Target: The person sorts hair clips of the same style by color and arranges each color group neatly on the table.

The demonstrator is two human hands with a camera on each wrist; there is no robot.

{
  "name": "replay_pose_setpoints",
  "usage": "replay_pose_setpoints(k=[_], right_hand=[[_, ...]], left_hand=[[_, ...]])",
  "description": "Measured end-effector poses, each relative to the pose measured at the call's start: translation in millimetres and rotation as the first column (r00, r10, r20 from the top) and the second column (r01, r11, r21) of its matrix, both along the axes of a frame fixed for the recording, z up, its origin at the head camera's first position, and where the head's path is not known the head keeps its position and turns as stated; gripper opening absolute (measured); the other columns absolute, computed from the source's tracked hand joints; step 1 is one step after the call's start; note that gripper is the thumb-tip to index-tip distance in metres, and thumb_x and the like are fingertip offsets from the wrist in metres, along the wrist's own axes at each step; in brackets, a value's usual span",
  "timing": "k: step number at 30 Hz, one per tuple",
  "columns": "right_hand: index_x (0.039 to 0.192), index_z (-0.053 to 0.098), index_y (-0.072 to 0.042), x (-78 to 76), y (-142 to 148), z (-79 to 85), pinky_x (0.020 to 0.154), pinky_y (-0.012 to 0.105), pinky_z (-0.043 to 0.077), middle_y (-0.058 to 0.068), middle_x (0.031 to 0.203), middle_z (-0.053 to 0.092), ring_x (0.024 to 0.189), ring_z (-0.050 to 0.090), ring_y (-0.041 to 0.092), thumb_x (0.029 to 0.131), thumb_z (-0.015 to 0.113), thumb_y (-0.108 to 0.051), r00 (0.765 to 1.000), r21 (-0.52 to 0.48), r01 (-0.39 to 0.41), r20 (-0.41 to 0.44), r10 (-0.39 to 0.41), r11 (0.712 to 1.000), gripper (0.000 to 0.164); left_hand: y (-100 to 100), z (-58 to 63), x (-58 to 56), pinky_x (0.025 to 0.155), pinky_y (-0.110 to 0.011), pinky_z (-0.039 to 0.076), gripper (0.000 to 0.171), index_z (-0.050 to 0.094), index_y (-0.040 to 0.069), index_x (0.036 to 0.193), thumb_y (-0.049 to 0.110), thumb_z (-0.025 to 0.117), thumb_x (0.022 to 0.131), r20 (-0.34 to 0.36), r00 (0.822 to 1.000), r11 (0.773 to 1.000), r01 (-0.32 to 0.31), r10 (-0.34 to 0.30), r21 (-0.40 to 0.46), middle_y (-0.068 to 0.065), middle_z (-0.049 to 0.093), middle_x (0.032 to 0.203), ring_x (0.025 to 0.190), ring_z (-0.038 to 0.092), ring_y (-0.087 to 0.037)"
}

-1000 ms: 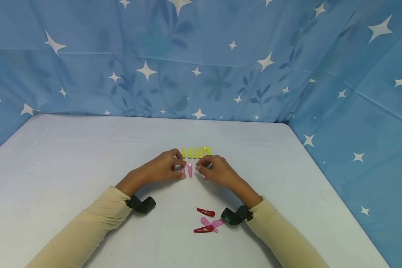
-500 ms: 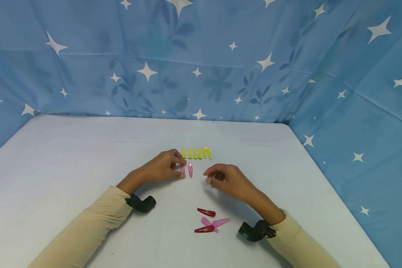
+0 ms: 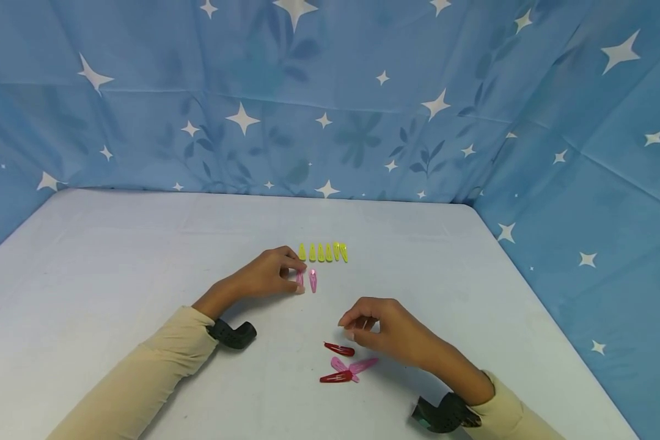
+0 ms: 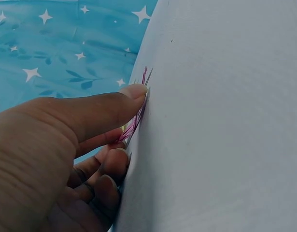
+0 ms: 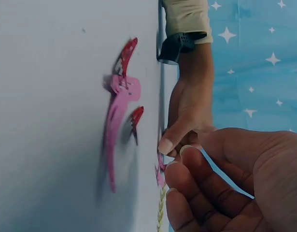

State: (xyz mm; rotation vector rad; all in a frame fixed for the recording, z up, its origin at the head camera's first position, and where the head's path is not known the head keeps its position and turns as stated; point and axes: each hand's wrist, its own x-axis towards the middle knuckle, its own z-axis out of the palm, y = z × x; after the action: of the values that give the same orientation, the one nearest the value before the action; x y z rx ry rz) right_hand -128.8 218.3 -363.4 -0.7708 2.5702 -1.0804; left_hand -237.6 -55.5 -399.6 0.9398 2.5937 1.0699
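My left hand (image 3: 269, 273) pinches a pink snap hair clip (image 3: 300, 278) end to end between thumb and fingers, down at the table. Just right of it lies a second pink hair clip (image 3: 313, 281). My right hand (image 3: 393, 330) hovers with loosely bent fingers and nothing in them, near a small pile. That pile has a red hair clip (image 3: 335, 377) lying over pink hair clips (image 3: 365, 365), with another red hair clip (image 3: 339, 349) just beyond. In the right wrist view a pink hair clip (image 5: 114, 121) stretches below a red one.
Several yellow hair clips (image 3: 321, 252) form a row behind the pink pair; the two rightmost sit close together. A white cloth (image 3: 143, 256) covers the table, and a blue star-patterned curtain (image 3: 330, 91) hangs behind it and along the right side.
My right hand has pulled back from beside the pink pair, moving toward me and to the right, over near the red and pink pile. The left hand has stayed in place.
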Motion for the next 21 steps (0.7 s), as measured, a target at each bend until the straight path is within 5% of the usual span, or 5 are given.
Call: replay_pose_setpoints(k=[21], right_hand=[[0.105, 0.073, -0.021, 21.7, 16.8, -15.1, 0.083, 0.021, 0.052, -0.011, 0.102, 0.068, 0.09, 0.058, 0.002, 0.087, 0.075, -0.011, 0.994, 0.007, -0.092, 0.051, 0.092, 0.996, 0.02]], left_hand=[[0.4, -0.4, 0.3, 0.075, -0.028, 0.045, 0.046, 0.068, 0.005, 0.126, 0.021, 0.079, 0.084, 0.059, 0.998, 0.999, -0.031, 0.032, -0.015, -0.008, 0.059, 0.117, 0.086, 0.052, -0.015]])
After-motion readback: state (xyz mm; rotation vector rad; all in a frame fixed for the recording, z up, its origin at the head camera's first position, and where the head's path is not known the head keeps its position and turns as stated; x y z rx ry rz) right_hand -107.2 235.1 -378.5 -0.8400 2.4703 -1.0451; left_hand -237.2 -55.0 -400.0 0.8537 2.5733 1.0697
